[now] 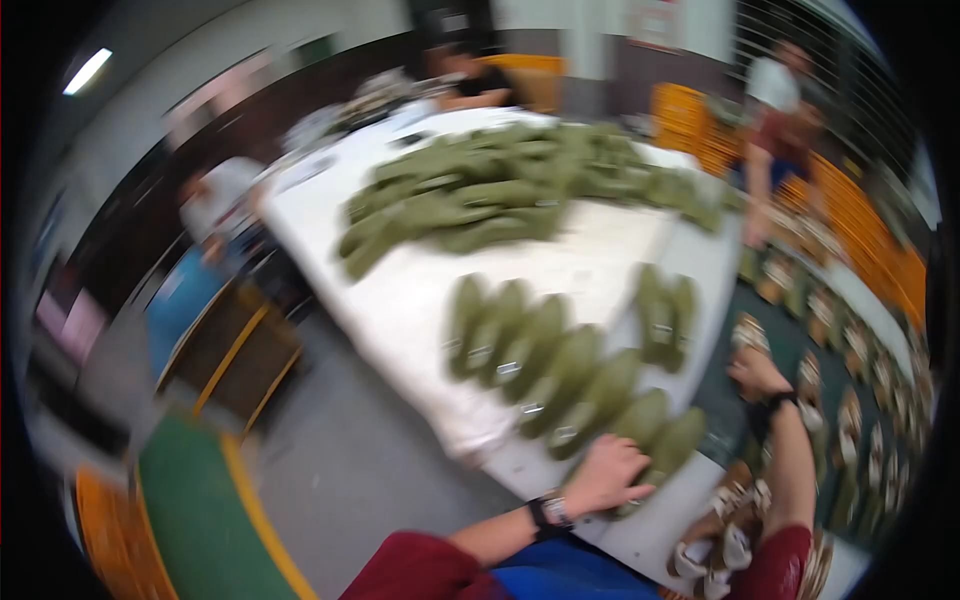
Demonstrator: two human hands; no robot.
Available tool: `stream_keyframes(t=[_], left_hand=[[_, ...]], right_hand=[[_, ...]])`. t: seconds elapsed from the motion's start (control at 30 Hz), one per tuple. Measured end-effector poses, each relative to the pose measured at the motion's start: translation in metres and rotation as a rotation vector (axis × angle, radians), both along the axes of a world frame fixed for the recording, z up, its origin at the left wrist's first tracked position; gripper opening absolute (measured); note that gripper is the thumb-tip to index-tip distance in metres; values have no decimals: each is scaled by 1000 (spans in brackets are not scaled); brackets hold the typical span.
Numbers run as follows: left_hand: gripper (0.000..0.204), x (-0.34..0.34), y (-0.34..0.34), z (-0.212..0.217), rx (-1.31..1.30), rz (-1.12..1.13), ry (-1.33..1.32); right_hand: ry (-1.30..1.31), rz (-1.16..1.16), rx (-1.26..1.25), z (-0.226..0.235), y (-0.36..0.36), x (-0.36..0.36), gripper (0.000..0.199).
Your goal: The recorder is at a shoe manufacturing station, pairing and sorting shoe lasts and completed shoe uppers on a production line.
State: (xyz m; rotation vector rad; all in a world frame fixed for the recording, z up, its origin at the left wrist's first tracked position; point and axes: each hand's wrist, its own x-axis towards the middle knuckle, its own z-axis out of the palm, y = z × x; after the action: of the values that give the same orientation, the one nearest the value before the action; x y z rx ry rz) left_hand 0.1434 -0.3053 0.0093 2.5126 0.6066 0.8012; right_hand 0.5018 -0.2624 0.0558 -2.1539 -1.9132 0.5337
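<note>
Several olive-green insoles [562,372], each with a small pale label, lie in a slanting row along the near edge of a white table. At the row's near end my left hand [606,474], with a dark watch on its wrist, is closed over the heel end of an insole [673,447], thumb apart from the curled fingers. My right hand [758,374], wearing a black wristband, reaches over the dark green conveyor belt. Its fingers are closed around the near end of a light-coloured sandal [749,332]; motion blur hides the exact grip.
Further insoles are heaped [470,190] across the white table [375,320]. Brown-and-white sandals [715,525] lie by my right forearm, with rows of footwear on the belt [735,405]. Orange crates [880,235] stand behind. Co-workers [780,140] are at the right, back and left.
</note>
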Motion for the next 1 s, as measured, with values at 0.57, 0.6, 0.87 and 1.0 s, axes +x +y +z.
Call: stream_keyframes(t=[0.57, 0.6, 0.87, 1.0], left_hand=[[52, -12, -3, 2, -150, -103, 95], [52, -7, -1, 2, -156, -164, 103], [46, -6, 12, 30, 16, -56, 119], [46, 13, 4, 28, 43, -91, 120]], right_hand=[[-307, -486, 32, -80, -24, 89, 53], [-297, -434, 51, -101, -37, 121, 48], [-233, -506, -86, -88, 23, 64, 29], [-214, -591, -146, -89, 0, 75, 27]])
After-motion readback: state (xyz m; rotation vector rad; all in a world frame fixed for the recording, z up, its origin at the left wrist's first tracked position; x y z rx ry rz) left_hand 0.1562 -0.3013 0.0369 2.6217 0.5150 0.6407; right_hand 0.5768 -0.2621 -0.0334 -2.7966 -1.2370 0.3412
